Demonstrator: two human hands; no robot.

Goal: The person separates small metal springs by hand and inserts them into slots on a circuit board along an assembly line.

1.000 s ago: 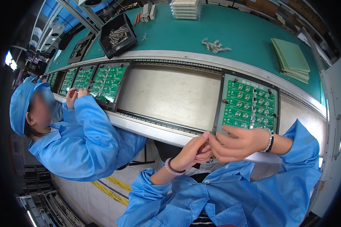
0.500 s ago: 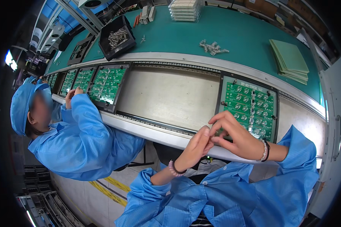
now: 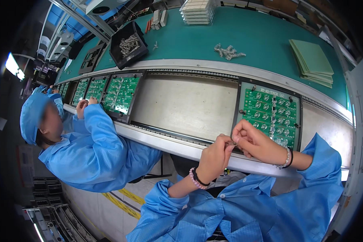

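Observation:
My left hand [image 3: 216, 156] is closed, thumb and fingers pinched on a small metallic part [image 3: 231, 143] whose kind is too small to make out. Right beside it, my right hand [image 3: 257, 141] is bent in with its fingertips pinched together near that part; whatever they hold is hidden. Both hands hover over the front rail of the line. Behind my right hand lies a green circuit board [image 3: 252, 97] in a dark-framed carrier, with several round clear-and-silver components standing on it in rows. The right hand covers the board's lower left corner.
Small silvery parts [image 3: 230, 52] lie heaped on the green bench, left of pale green sheets [image 3: 310, 60]. A black bin [image 3: 138, 54] of similar parts sits further left. Clear trays [image 3: 197, 12] are stacked behind. At left, a co-worker in blue [image 3: 92, 149] handles other boards [image 3: 121, 94].
My fingers have shifted from a looser meeting of the hands to a tighter pinch, and the small metallic part now shows between them. The whole view has shifted slightly.

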